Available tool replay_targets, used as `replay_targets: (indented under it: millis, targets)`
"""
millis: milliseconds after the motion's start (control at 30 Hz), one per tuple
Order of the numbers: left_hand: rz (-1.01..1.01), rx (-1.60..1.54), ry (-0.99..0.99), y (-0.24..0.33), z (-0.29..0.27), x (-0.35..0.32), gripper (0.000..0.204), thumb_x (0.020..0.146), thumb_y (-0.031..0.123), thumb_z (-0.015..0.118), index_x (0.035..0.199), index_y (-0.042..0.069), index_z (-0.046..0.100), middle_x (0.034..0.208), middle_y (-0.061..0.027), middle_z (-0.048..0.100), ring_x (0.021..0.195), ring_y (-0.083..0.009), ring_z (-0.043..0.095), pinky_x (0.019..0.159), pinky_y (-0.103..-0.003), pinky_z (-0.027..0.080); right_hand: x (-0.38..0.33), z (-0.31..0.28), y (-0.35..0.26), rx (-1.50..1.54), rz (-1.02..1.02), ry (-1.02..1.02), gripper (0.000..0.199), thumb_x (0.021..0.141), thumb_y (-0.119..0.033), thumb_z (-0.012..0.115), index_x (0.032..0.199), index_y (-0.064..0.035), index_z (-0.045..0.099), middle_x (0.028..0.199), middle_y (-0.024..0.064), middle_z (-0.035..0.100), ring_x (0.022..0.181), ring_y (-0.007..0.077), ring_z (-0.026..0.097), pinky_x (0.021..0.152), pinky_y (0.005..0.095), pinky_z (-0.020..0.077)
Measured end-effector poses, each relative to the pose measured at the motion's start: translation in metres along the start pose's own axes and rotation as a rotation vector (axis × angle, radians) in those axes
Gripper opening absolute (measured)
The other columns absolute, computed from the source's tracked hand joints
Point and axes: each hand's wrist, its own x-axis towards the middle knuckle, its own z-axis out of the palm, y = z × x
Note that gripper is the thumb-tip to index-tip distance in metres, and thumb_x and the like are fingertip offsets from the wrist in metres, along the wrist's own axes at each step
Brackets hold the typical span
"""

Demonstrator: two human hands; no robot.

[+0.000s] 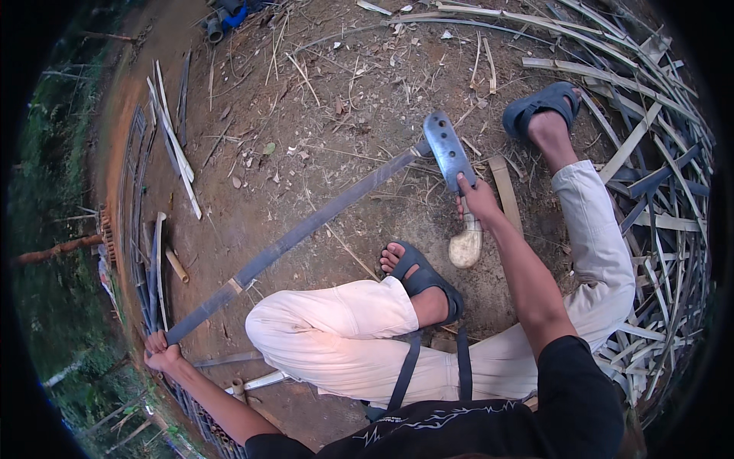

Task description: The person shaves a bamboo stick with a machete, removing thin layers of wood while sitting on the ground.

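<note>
At the lower left my left hand (162, 355) is closed round the near end of a long, dark grey bamboo strip (325, 218), which shows pale nodes. The strip slants up and to the right across the ground. My right hand (477, 202) is wrapped round a machete (447, 150), at the base of its broad blade. Several dark holes show in the blade, and a pale, rounded handle end (466, 248) sticks out below my fingers. The strip's far end meets the blade's left edge; whether the blade has cut into it I cannot tell.
A heap of split bamboo strips (657, 218) fills the right side. More poles and strips (145, 191) lie at the left, with a short bamboo piece (176, 265). My sandalled feet (422, 283) rest on the dirt, one near the machete handle. A flat bamboo piece (505, 193) lies beside my right hand.
</note>
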Motion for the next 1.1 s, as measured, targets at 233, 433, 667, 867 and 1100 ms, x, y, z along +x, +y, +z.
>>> replay_targets:
  millis: [233, 433, 667, 867, 1100]
  targets:
    - [0.006, 0.005, -0.134, 0.004, 0.011, 0.001, 0.032, 0.083, 0.03, 0.043, 0.059, 0.017, 0.027, 0.051, 0.0005, 0.022, 0.044, -0.0132, 0.021, 0.045, -0.03, 0.023, -0.009, -0.022, -0.021, -0.117, -0.022, 0.002, 0.036, 0.104, -0.036, 0.056, 0.101, -0.0001, 0.054, 0.066, 0.0056, 0.058, 0.049, 0.0148, 0.056, 0.044, 0.0333, 0.0484]
    - [-0.021, 0.006, -0.182, 0.011, -0.003, 0.001, 0.033, 0.084, 0.032, 0.042, 0.059, 0.017, 0.027, 0.051, 0.0005, 0.022, 0.044, -0.0131, 0.022, 0.046, -0.03, 0.024, -0.026, -0.009, -0.02, -0.262, -0.13, -0.248, 0.037, 0.104, -0.037, 0.055, 0.097, 0.0001, 0.056, 0.064, 0.0059, 0.059, 0.049, 0.0145, 0.057, 0.045, 0.0335, 0.0485]
    - [0.009, -0.005, -0.038, 0.001, 0.004, -0.004, 0.033, 0.084, 0.031, 0.04, 0.057, 0.017, 0.027, 0.051, 0.0008, 0.022, 0.042, -0.0132, 0.02, 0.045, -0.03, 0.024, -0.029, -0.008, -0.004, -0.229, -0.082, -0.151, 0.039, 0.104, -0.037, 0.055, 0.098, 0.0011, 0.055, 0.064, 0.0063, 0.058, 0.05, 0.0153, 0.058, 0.045, 0.0333, 0.0487]
    - [0.053, 0.052, 0.243, -0.009, 0.021, -0.018, 0.029, 0.082, 0.026, 0.037, 0.056, 0.017, 0.027, 0.049, 0.0005, 0.021, 0.04, -0.0131, 0.02, 0.039, -0.03, 0.022, -0.045, -0.012, 0.011, -0.134, -0.019, -0.109, 0.038, 0.104, -0.038, 0.055, 0.101, 0.0003, 0.052, 0.066, 0.0052, 0.058, 0.048, 0.015, 0.057, 0.043, 0.0332, 0.0487]
    - [0.032, 0.142, 0.411, -0.003, -0.018, 0.022, 0.028, 0.084, 0.019, 0.032, 0.058, 0.017, 0.023, 0.051, 0.0004, 0.02, 0.039, -0.013, 0.022, 0.035, -0.029, 0.02, -0.038, -0.016, 0.015, -0.171, -0.067, -0.129, 0.036, 0.104, -0.036, 0.055, 0.099, -0.0003, 0.054, 0.064, 0.0051, 0.059, 0.047, 0.0141, 0.057, 0.044, 0.0337, 0.0492]
